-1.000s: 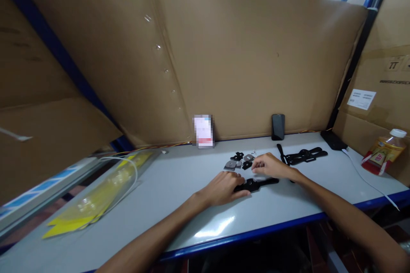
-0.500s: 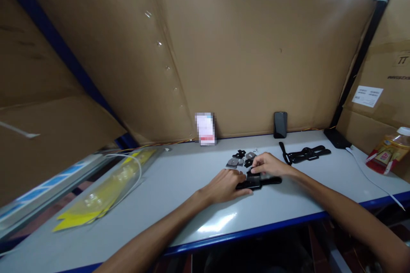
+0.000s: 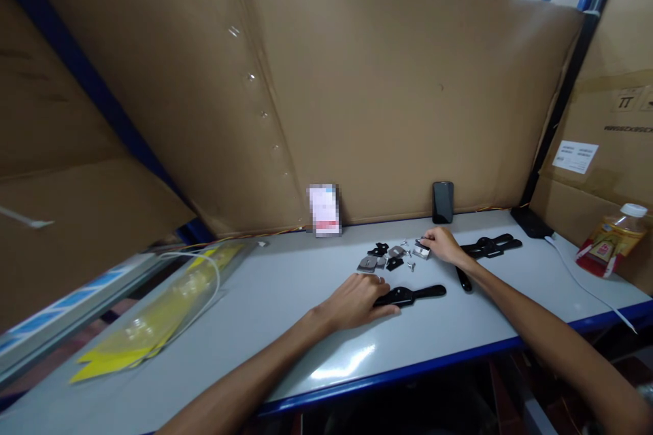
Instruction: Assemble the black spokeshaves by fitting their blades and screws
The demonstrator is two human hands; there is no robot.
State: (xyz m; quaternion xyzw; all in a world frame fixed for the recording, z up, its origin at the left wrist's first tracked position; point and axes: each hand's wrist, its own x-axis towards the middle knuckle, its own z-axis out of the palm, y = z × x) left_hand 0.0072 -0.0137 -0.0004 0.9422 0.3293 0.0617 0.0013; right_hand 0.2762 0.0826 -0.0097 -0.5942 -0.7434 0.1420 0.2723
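Note:
A black spokeshave body [image 3: 404, 296] with a long handle lies on the white table. My left hand [image 3: 358, 299] is closed round its left end, thumb along the near side. Farther back and to the right, my right hand [image 3: 443, 245] pinches a small flat metal piece [image 3: 421, 253], partly dark, at the table surface. Between the hands lie grey blades [image 3: 368, 264], black cap plates [image 3: 394, 264] and small silver screws [image 3: 411, 266]. More black spokeshave bodies [image 3: 492, 245] lie right of my right hand, one partly hidden by my wrist.
Against the cardboard back wall [image 3: 398, 95] lean a blurred phone-like screen [image 3: 325, 209] and a dark phone [image 3: 443, 202]. A black power bank [image 3: 533, 222] with a white cable and a bottle [image 3: 612, 241] stand right. Yellow plastic packaging [image 3: 158, 312] and a power strip [image 3: 76, 306] lie left.
My right hand has moved away from the spokeshave body, back and to the right, with the small metal piece. The body's middle is now uncovered. My left hand keeps its hold.

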